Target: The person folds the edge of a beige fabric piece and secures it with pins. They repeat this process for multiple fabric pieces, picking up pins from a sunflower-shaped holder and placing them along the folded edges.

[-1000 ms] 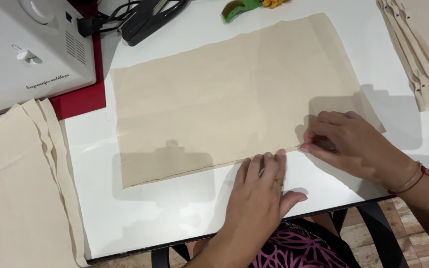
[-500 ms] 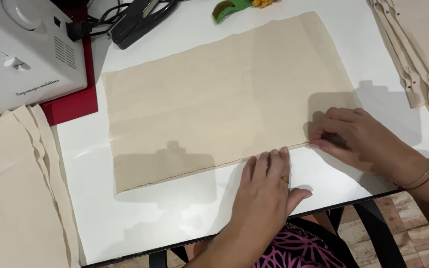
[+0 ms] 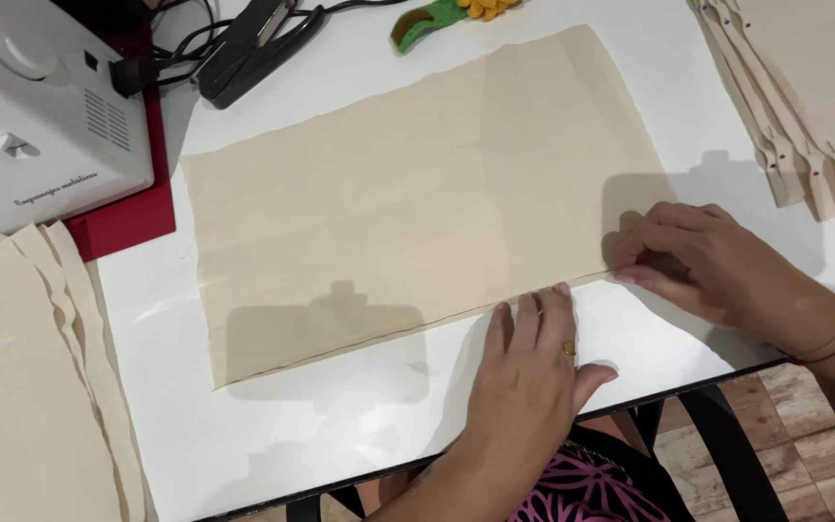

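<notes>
Both hands have shifted only slightly along the near edge of the cloth panel (image 3: 417,203) since the earlier frames; the panel itself lies in the same place, flat on the white surface (image 3: 273,435).

Left hand (image 3: 529,372): open, palm down, fingers extended. The fingertips (image 3: 561,290) rest at the panel's near edge, which appears to be a folded hem, though the fold is hard to confirm from this angle.

Right hand (image 3: 707,266): fingers curled, pinching or pressing the same edge at the panel's near right corner. Whether cloth is actually held between the fingers cannot be told.

Surroundings: a white sewing machine (image 3: 36,116) stands at the far left on a red mat (image 3: 132,217). A stack of matching cloth pieces (image 3: 21,387) lies near left. Pinned cloth strips (image 3: 785,126) lie far right. A black tool with cables (image 3: 244,53) and a green-and-yellow object (image 3: 432,17) lie beyond the panel.
</notes>
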